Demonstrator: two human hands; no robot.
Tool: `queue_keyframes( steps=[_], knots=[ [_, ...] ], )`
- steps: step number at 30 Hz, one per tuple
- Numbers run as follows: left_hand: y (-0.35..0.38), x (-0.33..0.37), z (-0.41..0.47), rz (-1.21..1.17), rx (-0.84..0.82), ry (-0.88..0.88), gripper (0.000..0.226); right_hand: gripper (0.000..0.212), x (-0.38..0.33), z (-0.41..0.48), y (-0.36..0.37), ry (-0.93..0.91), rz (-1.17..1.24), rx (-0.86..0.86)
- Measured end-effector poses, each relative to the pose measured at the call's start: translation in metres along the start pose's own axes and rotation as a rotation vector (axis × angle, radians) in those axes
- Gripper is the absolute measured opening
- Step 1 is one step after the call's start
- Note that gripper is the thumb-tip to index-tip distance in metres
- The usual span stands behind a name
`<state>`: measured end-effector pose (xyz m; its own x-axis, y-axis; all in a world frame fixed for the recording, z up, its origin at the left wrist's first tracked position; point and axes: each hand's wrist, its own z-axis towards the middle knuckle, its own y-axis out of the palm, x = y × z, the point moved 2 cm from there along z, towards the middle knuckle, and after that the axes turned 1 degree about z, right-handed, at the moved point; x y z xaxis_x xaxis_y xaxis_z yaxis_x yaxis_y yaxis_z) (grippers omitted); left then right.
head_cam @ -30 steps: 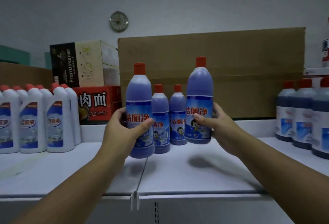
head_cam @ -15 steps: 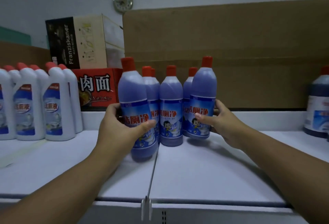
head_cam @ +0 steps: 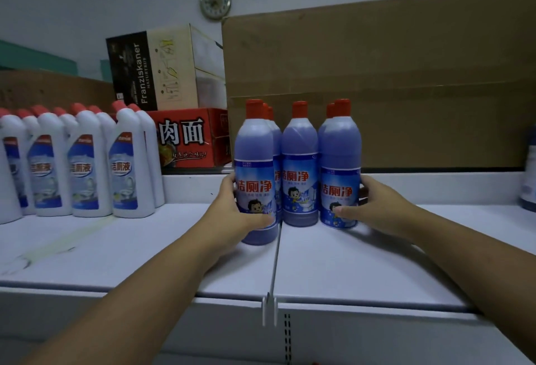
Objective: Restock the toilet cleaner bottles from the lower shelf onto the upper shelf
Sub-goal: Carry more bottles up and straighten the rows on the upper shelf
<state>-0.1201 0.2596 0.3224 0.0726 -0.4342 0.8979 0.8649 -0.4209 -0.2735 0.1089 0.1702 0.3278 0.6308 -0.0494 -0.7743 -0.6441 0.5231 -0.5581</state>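
Toilet cleaner bottles stand upright mid-shelf point(head_cam: 377, 263). Your left hand point(head_cam: 232, 214) wraps the left bottle point(head_cam: 255, 167) at its 3 o'clock; your right hand point(head_cam: 374, 205) wraps the right bottle point(head_cam: 342, 167) at its 9 o'clock, beside the middle bottle point(head_cam: 300, 167).

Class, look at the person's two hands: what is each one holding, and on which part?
Left hand: left blue bottle, lower label area. Right hand: right blue bottle, lower label area.

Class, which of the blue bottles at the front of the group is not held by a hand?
The middle blue bottle: it stands free, while the left hand and right hand grip its neighbours.
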Motion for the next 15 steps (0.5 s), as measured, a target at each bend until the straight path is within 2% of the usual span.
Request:
queue_keyframes(
  steps=[10,15],
  knots=[
    [0.0026,-0.0037,0.0023,0.011,-0.133,0.019,0.102,0.059,-0.0015,-0.0022,0.0024,-0.027,-0.09,0.01],
    [0.004,-0.0051,0.004,0.014,-0.144,0.005,0.104,0.061,-0.0011,-0.0037,0.0013,-0.043,-0.093,-0.001]
  ],
)
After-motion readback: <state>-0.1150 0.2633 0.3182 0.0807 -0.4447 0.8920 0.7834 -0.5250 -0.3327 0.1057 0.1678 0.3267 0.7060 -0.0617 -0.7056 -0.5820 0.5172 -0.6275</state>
